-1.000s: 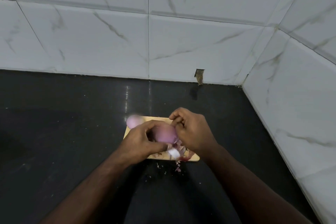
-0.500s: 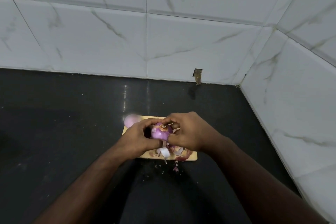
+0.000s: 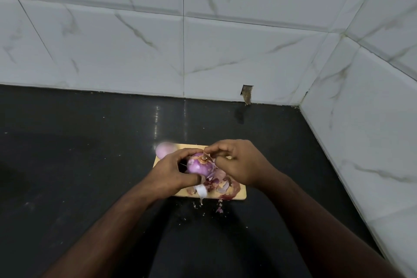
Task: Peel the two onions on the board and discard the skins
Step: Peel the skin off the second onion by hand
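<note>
A purple onion (image 3: 199,166) is held just above the small wooden board (image 3: 239,195), root end up. My left hand (image 3: 170,175) grips it from the left, thumb underneath. My right hand (image 3: 239,161) is at its right, and the thumb and forefinger pinch a thin strip of skin (image 3: 208,152) at the onion's top. A second onion (image 3: 164,150), pale pink and smooth, lies on the board's far left corner. Torn purple and white skins (image 3: 216,185) are piled on the board below the hands.
The board sits on a black counter (image 3: 79,153). Small skin scraps (image 3: 218,209) lie on the counter just in front of the board. White marble-pattern tiled walls (image 3: 225,52) close off the back and right side, meeting in a corner at the right.
The onion has been turned in my left hand so its root end faces up. My right hand has shifted from covering the onion to pinching skin at its top.
</note>
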`<state>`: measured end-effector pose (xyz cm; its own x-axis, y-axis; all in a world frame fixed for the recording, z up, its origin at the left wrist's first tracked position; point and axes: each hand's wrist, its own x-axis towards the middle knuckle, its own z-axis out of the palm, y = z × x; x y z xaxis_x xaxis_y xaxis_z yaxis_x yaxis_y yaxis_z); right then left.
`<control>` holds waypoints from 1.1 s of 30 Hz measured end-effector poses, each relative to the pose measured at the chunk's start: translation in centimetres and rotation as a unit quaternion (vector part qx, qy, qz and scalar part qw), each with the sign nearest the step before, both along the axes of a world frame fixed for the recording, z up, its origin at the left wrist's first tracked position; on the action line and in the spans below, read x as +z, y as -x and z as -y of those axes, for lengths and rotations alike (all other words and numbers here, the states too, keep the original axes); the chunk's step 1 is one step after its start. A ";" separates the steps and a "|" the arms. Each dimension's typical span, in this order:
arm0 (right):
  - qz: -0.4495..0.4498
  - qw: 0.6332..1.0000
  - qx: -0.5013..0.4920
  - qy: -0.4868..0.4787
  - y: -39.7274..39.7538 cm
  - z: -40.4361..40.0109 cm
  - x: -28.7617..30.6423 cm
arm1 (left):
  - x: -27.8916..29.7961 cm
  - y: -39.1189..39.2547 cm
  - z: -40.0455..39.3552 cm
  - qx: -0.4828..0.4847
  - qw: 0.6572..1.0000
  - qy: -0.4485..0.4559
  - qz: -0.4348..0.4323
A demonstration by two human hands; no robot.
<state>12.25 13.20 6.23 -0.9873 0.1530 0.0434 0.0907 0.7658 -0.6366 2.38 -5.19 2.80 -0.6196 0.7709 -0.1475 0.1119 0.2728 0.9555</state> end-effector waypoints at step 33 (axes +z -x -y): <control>0.032 0.958 -0.086 0.273 0.0 0.2 -1.8 | -1.7 1.5 -0.4 -0.004 0.998 -0.056 0.007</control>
<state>12.20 13.03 4.38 -0.9433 0.2968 -0.1485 0.2373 0.2904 -0.9270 0.92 -4.75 1.09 -0.6121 0.7878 -0.0684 0.1004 0.1632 0.9815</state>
